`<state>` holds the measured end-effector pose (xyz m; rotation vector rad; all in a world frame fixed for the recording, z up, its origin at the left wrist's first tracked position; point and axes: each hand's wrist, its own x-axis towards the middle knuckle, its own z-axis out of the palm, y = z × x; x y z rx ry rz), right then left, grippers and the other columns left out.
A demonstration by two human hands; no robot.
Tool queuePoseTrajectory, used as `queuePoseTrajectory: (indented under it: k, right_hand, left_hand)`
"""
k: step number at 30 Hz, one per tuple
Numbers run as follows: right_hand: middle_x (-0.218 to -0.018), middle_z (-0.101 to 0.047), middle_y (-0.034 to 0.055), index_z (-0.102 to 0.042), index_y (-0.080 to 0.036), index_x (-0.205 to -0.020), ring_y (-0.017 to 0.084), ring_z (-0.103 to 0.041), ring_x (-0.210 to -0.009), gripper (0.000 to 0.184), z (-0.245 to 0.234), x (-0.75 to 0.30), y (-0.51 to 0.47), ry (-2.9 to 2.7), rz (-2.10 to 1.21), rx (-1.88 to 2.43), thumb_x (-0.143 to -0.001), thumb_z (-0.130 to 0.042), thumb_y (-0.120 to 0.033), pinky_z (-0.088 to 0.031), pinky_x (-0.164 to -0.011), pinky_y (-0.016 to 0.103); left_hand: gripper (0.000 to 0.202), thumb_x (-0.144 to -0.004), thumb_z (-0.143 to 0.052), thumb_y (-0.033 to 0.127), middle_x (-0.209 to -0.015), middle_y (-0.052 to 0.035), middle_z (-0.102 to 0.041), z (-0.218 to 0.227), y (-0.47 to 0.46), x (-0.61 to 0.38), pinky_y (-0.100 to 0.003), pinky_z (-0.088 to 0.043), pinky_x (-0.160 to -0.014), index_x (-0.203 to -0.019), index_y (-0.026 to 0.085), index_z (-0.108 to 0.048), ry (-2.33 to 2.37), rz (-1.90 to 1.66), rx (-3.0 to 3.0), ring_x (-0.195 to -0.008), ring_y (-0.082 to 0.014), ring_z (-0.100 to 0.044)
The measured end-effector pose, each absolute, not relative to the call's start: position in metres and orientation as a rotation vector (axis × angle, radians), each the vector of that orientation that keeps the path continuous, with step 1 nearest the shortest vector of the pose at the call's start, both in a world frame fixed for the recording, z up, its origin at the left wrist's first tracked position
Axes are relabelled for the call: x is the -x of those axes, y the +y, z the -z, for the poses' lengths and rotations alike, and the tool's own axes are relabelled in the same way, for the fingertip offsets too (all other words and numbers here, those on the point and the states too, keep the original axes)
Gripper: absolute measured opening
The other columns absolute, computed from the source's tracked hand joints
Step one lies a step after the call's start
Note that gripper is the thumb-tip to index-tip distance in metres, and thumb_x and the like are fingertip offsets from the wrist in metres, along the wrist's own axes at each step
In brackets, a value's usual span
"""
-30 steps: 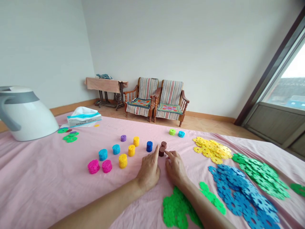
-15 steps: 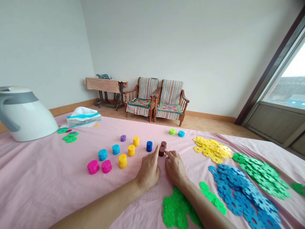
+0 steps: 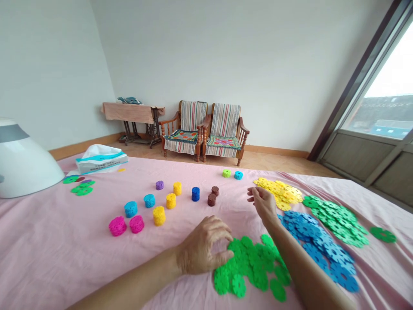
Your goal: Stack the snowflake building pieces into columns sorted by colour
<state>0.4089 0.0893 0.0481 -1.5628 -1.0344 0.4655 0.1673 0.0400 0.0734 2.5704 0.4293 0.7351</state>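
My left hand [image 3: 208,245] is at the left edge of a loose pile of bright green snowflake discs [image 3: 254,260], its fingers curved and thumb apart, with nothing seen in it. Above the cloth, just left of the yellow disc pile [image 3: 279,191], my right hand [image 3: 263,203] has its fingers loosely bent and spread, and I see nothing held. Two short stacks of brown discs [image 3: 211,199] stand between the hands and the dark blue stack [image 3: 195,193]. Further left are yellow stacks [image 3: 159,215], light blue stacks [image 3: 130,209], pink stacks [image 3: 117,226] and a purple stack [image 3: 159,185].
Blue discs [image 3: 318,245] and darker green discs [image 3: 338,219] lie heaped at the right. A lime stack [image 3: 226,173] and a light blue stack [image 3: 238,175] stand at the back. On the left are a white kettle [image 3: 29,168] and a tissue pack [image 3: 101,159].
Both hands have left the brown stacks. My left hand has come back toward me to the green pile; my right hand has moved right. The view has turned slightly right.
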Motion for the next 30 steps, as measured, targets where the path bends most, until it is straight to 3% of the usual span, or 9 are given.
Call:
queuePoseTrajectory:
  k: [4,7,10,17,21,25,28,30]
  right_hand:
    - [-0.070,-0.066,0.0071,-0.065,-0.011,-0.078,0.014,-0.062,-0.052,0.032,-0.040,-0.431,0.089,-0.974,-0.447,1.583,-0.072,-0.049,-0.039,-0.042,-0.045,0.021]
    - [-0.065,-0.066,0.0059,-0.066,-0.012,-0.073,0.014,-0.061,-0.049,0.029,-0.036,-0.435,0.088,-0.943,-0.451,1.579,-0.069,-0.052,-0.037,-0.042,-0.045,0.021]
    - [-0.062,-0.065,0.0050,-0.066,-0.012,-0.069,0.013,-0.060,-0.048,0.027,-0.035,-0.434,0.089,-0.913,-0.472,1.558,-0.067,-0.054,-0.036,-0.041,-0.045,0.021]
    - [-0.068,-0.067,0.0073,-0.065,-0.011,-0.076,0.012,-0.060,-0.049,0.030,-0.060,-0.436,0.083,-0.778,-0.575,1.441,-0.068,-0.051,-0.037,-0.039,-0.042,0.019]
    - [-0.072,-0.068,0.0074,-0.065,-0.012,-0.081,0.012,-0.061,-0.051,0.032,-0.087,-0.449,0.074,-0.723,-0.576,1.360,-0.069,-0.051,-0.038,-0.040,-0.045,0.019]
    - [-0.069,-0.068,0.0063,-0.065,-0.013,-0.080,0.011,-0.060,-0.050,0.030,-0.099,-0.458,0.066,-0.710,-0.558,1.344,-0.068,-0.054,-0.038,-0.037,-0.043,0.019]
    - [-0.071,-0.068,0.0068,-0.066,-0.013,-0.078,0.011,-0.059,-0.050,0.029,-0.095,-0.459,0.062,-0.711,-0.555,1.362,-0.067,-0.054,-0.037,-0.037,-0.043,0.019]
    - [-0.069,-0.068,0.0069,-0.065,-0.013,-0.076,0.011,-0.059,-0.048,0.029,-0.090,-0.458,0.061,-0.709,-0.556,1.383,-0.067,-0.054,-0.037,-0.038,-0.043,0.019]
  left_hand:
    - [0.073,-0.068,-0.065,0.055,-0.135,-0.0111,-0.045,-0.080,0.023,-0.169,-0.050,-0.030,-0.101,-0.131,0.024,-0.042,0.291,-0.459,-2.665,-0.120,-0.0320,-0.042]
    - [0.089,-0.068,-0.061,0.061,-0.147,-0.0112,-0.027,-0.078,0.015,-0.171,-0.057,-0.023,-0.103,-0.141,0.028,-0.022,0.308,-0.293,-2.736,-0.130,-0.0372,-0.028]
    - [0.082,-0.077,-0.054,0.058,-0.147,-0.0123,-0.025,-0.071,0.016,-0.179,-0.055,-0.023,-0.105,-0.143,0.026,-0.017,0.369,-0.266,-2.764,-0.132,-0.0349,-0.025]
    - [0.053,-0.086,-0.047,0.049,-0.137,-0.0135,-0.044,-0.068,0.028,-0.214,-0.046,-0.027,-0.106,-0.130,0.018,-0.044,0.558,-0.490,-2.764,-0.127,-0.0289,-0.036]
    - [0.059,-0.078,-0.056,0.054,-0.134,-0.0120,-0.046,-0.076,0.018,-0.233,-0.047,-0.025,-0.105,-0.126,0.020,-0.047,0.357,-0.522,-2.784,-0.125,-0.0299,-0.037]
    - [0.071,-0.070,-0.060,0.061,-0.134,-0.0085,-0.046,-0.076,0.005,-0.257,-0.054,-0.024,-0.102,-0.131,0.027,-0.041,0.170,-0.402,-2.818,-0.124,-0.0340,-0.037]
    - [0.068,-0.076,-0.054,0.059,-0.138,-0.0094,-0.041,-0.074,-0.001,-0.273,-0.058,-0.026,-0.098,-0.134,0.028,-0.036,0.127,-0.324,-2.862,-0.126,-0.0347,-0.035]
    - [0.058,-0.082,-0.049,0.055,-0.138,-0.0100,-0.041,-0.073,-0.002,-0.280,-0.057,-0.030,-0.096,-0.130,0.026,-0.040,0.126,-0.316,-2.904,-0.125,-0.0334,-0.036]
